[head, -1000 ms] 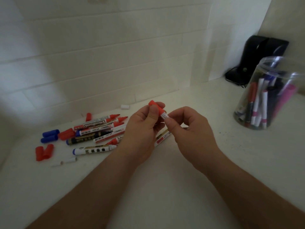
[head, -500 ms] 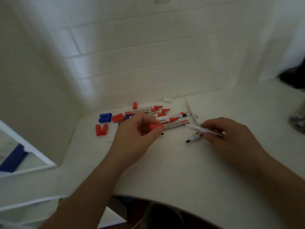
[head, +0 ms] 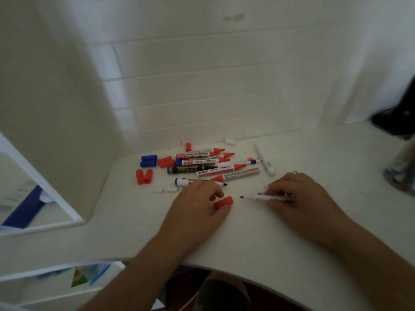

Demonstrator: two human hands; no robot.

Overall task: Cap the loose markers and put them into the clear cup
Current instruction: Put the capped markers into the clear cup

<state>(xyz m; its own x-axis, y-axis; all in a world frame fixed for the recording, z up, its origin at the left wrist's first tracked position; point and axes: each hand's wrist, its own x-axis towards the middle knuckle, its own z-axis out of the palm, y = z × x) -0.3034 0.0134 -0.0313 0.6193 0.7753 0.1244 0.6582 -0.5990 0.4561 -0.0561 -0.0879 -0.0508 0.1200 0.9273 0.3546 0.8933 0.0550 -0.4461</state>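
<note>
Head view: left hand [head: 197, 205] still pinches the red cap [head: 224, 202]; right hand [head: 292, 198] now grips a thin red-tipped marker [head: 265, 197].

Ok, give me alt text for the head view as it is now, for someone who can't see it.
Over a white desk, the left hand holds a red cap and the right hand grips a thin uncapped red-tipped marker, tip toward the cap. Behind lie a pile of markers and loose caps.
</note>
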